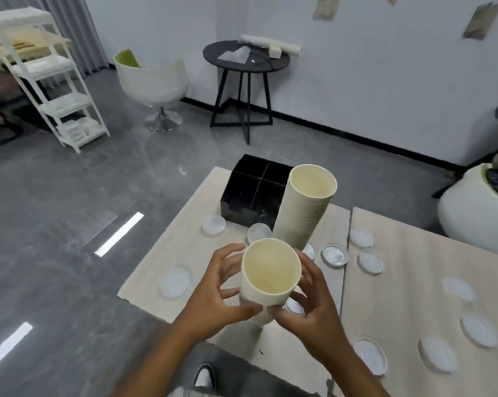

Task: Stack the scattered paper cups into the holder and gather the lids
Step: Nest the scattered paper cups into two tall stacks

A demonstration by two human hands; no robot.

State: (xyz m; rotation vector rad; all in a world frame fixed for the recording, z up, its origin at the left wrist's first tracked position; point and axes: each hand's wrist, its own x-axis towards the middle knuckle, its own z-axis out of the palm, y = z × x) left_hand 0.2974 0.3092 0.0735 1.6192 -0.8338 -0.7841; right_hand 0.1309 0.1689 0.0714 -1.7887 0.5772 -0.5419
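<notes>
Holding a short stack of cups [266, 285] between both hands, the person is standing at the near edge of the table [399, 270].

Left to right:
- Lid [175, 282], lying flat near the table's left edge; a second lid [213, 225] is lying further back, just beside the holder.
- Left hand [216, 305], fingers curled partway and spread, thumb pressing the lower front of the short stack, fingertips touching its left wall.
- Short stack of cups, mouth facing up toward the camera, long axis roughly upright and tipping slightly.
- Holder [255, 193], a black four-compartment box, sitting at the table's far side, beyond the hands; all compartments are appearing empty.
- Tall stack of cups [302, 207], standing on the table just in front of the holder and leaning to the right.
- Right hand [313, 305], partly closed, thumb and fingers cradling the short stack's right side.
- Loose lids [371, 262], lying scattered across the table's right half, well apart from each other.

Judgement: the holder is lying straight ahead and slightly left of the held stack, so the left hand is sitting marginally nearer; the stack's axis is probably needing only to stay vertical for lowering into a compartment.
</notes>
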